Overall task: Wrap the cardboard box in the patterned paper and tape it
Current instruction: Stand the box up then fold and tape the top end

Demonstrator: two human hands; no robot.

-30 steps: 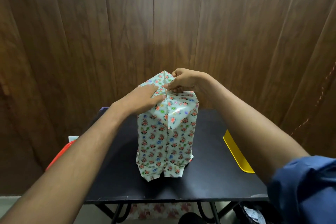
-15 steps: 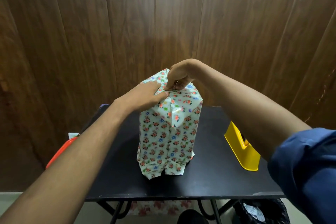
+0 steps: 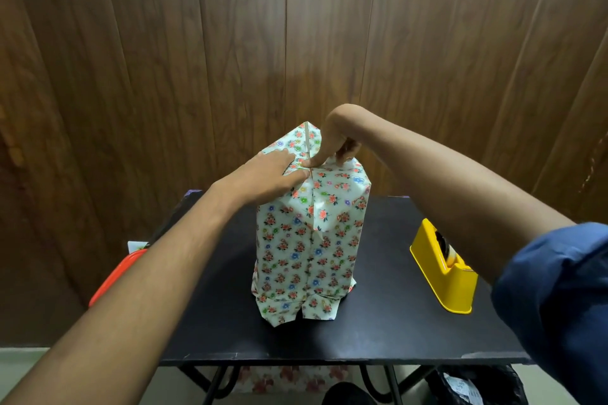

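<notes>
One box wrapped in floral paper (image 3: 309,250) stands upright on the black bench (image 3: 388,312); left hand (image 3: 263,179) presses flat on top, right hand (image 3: 332,149) pinches the folded paper, beside one yellow tape dispenser (image 3: 442,270).

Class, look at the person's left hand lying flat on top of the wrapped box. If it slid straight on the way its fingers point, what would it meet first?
Most likely the right hand, whose fingertips press the floral paper just ahead of the left hand; depth is slightly unclear.
</notes>
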